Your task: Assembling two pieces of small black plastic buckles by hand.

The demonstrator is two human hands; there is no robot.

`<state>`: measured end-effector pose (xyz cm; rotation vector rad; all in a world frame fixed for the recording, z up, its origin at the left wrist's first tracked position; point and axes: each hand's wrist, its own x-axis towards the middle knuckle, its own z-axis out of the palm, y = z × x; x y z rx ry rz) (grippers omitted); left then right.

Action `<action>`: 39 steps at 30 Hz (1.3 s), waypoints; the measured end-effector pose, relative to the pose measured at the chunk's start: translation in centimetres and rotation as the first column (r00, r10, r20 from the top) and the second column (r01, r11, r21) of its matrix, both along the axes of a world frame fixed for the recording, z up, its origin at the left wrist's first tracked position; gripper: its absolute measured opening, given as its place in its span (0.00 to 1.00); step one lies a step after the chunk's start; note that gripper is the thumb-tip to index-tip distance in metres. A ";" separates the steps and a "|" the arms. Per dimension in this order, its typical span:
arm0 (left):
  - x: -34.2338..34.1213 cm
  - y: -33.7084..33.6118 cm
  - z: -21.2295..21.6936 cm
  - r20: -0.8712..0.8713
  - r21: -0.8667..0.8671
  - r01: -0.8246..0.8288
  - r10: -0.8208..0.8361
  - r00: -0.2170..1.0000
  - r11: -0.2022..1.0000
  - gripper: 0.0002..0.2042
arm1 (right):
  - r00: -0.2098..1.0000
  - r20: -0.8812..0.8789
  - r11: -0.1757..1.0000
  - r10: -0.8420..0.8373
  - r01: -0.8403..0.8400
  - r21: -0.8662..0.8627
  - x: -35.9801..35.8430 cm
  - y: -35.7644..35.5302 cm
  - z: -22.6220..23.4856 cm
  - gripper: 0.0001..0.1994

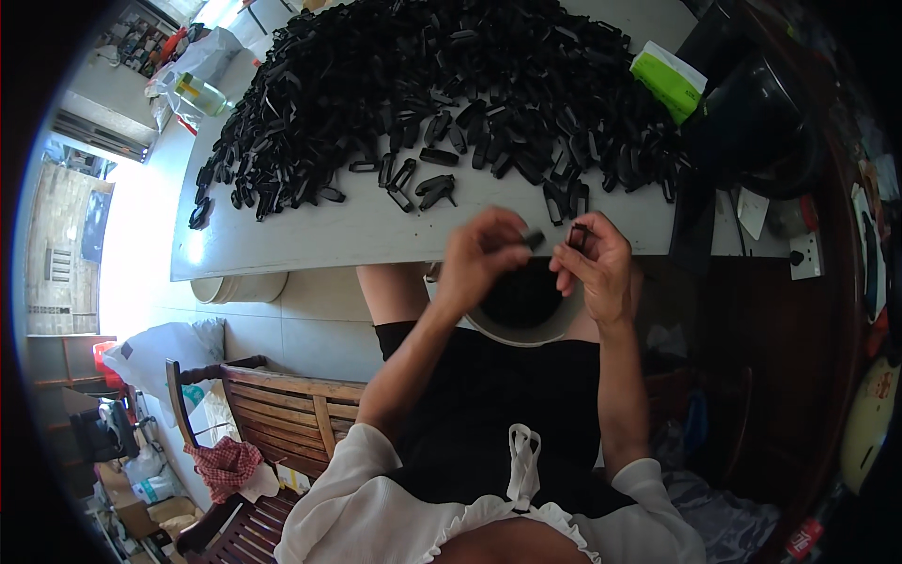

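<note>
My left hand (481, 258) is above the table's near edge, slightly smeared, with thumb and fingers pinched on a small dark piece (534, 239). Close beside it, my right hand (598, 271) grips a small black plastic frame (578, 237) between thumb and fingers. The two pieces are near each other but apart. Below both hands, a pale bucket (520, 340) stands between my knees, with dark contents inside. On the table, a large heap of black plastic parts (413, 85) spreads out ahead; several loose ones lie nearest my hands, many shaped like narrow frames.
The pale table (282, 246) ends just before my lap. At its right stand a green packet (669, 80) and a large black container (756, 117). A bottle (200, 94) is at the far left. A wooden bench (282, 404) is at my left, with a red checked cloth (225, 467).
</note>
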<state>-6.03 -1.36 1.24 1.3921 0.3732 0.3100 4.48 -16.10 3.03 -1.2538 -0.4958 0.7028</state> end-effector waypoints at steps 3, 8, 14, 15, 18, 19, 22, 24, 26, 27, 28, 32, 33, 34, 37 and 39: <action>-0.9 -2.3 -0.3 -0.090 0.507 0.081 -0.041 0.995 0.858 0.11 | 1.000 0.007 1.000 -0.002 0.002 -0.030 -0.2 -2.1 -0.8 0.08; 2.5 0.5 -0.4 0.127 0.862 -0.216 0.217 0.968 0.458 0.08 | 0.999 -0.039 0.994 0.016 -0.021 -0.107 -0.6 -3.6 -1.9 0.08; 7.3 3.2 -1.4 0.136 0.963 -0.224 0.446 0.885 0.151 0.13 | 0.994 -0.060 0.986 0.094 -0.101 -0.135 -1.6 -2.5 -2.0 0.09; 7.4 3.2 -1.5 0.074 0.978 -0.156 0.471 0.879 0.138 0.13 | 0.993 -0.045 0.983 0.110 -0.115 -0.142 -1.7 -2.7 -2.1 0.09; 5.9 2.1 -1.6 0.084 0.984 -0.147 0.456 0.886 0.105 0.12 | 0.993 -0.048 0.983 0.110 -0.116 -0.146 -1.5 -2.9 -2.4 0.10; 5.3 1.8 -1.6 0.081 0.984 -0.143 0.455 0.887 0.103 0.12 | 0.993 -0.048 0.981 0.111 -0.117 -0.152 -1.4 -2.9 -2.5 0.09; 3.8 1.5 -1.6 0.125 0.979 -0.180 0.405 0.906 0.100 0.11 | 0.992 -0.075 0.982 0.103 -0.113 -0.149 -1.2 -2.8 -2.8 0.09; 3.3 1.7 -1.8 0.166 0.958 -0.243 0.398 0.902 0.153 0.11 | 0.990 -0.068 0.980 0.123 -0.132 -0.148 -1.2 -2.4 -2.5 0.08; 2.8 1.7 -1.8 0.148 0.855 -0.324 0.408 0.901 0.404 0.10 | 0.988 -0.058 0.978 0.140 -0.147 -0.150 -1.2 -1.8 -2.4 0.08; 2.5 1.6 -1.6 0.128 0.682 -0.380 0.410 0.903 0.624 0.09 | 0.993 0.042 0.983 0.110 -0.103 -0.149 -1.2 -1.5 -2.5 0.08; 2.2 1.7 -1.4 0.127 0.681 -0.379 0.408 0.904 0.627 0.09 | 0.987 0.141 0.988 0.079 -0.058 -0.145 -1.2 -1.2 -2.6 0.09; 1.0 1.2 0.5 0.081 -0.386 0.005 0.029 0.996 0.922 0.12 | 0.870 0.491 0.992 -0.052 0.101 -0.074 -0.7 0.1 -2.2 0.09; 0.8 1.0 0.8 0.114 -0.516 0.074 -0.017 0.993 0.854 0.12 | 0.855 0.514 0.986 -0.060 0.130 -0.101 -0.7 0.4 -1.5 0.09; 0.6 0.8 0.8 0.153 -0.631 0.142 -0.057 0.987 0.762 0.13 | 0.840 0.538 0.979 -0.068 0.160 -0.126 -0.8 0.6 -0.9 0.09; 0.4 0.5 0.4 0.189 -0.644 0.206 -0.108 0.976 0.737 0.15 | 0.775 0.631 0.942 0.026 0.191 -0.274 -0.8 1.0 0.6 0.08; 0.3 0.2 0.6 0.175 -0.628 0.187 -0.096 0.980 0.756 0.16 | 0.733 0.680 0.933 0.036 0.219 -0.285 -1.0 1.2 0.8 0.08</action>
